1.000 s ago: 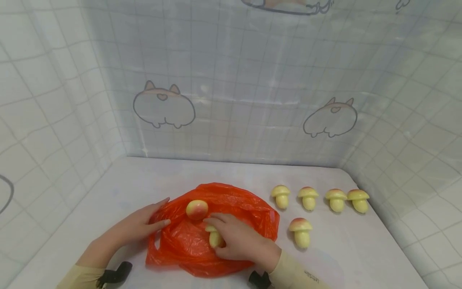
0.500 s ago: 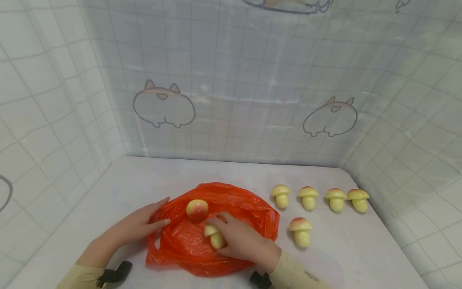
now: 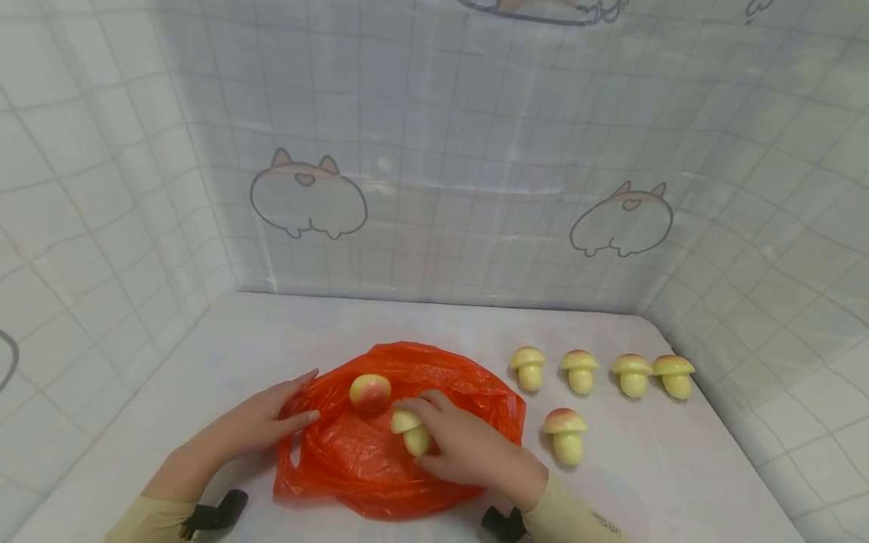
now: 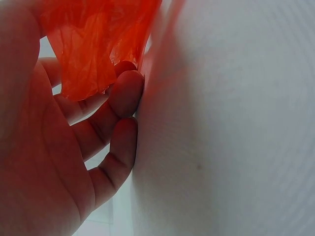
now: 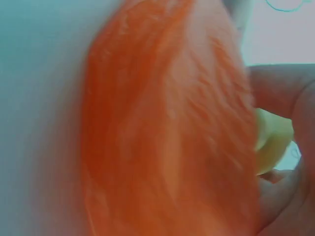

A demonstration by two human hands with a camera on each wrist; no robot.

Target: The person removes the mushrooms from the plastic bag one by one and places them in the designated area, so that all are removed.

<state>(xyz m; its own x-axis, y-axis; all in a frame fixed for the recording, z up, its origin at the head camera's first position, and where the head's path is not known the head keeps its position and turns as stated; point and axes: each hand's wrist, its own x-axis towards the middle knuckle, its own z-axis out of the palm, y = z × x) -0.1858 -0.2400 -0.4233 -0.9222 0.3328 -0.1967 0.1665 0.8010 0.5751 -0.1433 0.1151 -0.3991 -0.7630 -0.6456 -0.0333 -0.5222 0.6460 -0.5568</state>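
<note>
My right hand (image 3: 468,445) pinches a yellow toy mushroom (image 3: 416,437) above the inside of a red plastic bag (image 3: 353,460); thumb and fingers sit on the mushroom's right side. In the right wrist view the bag (image 5: 167,123) hides most of that mushroom (image 5: 275,147). Farther left in the bag lies another mushroom (image 3: 370,393), its yellow and pinkish cap upward. My left hand (image 3: 261,422) touches the bag's left side, thumb apart from the fingers. Red film (image 4: 93,54) hangs between them in the left wrist view, above loosely bent fingers (image 4: 125,96).
Right of the bag, a single mushroom (image 3: 566,437) lies on the white table (image 3: 652,475). Behind it several more form a row, from the leftmost mushroom (image 3: 528,369) to the rightmost mushroom (image 3: 674,375) near the table's right edge. Gridded curtains (image 3: 448,226) enclose the table.
My right hand has shifted slightly to the right with the pinched mushroom, which has moved a little up and right in view and tilted. The left hand and the bag are almost unmoved.
</note>
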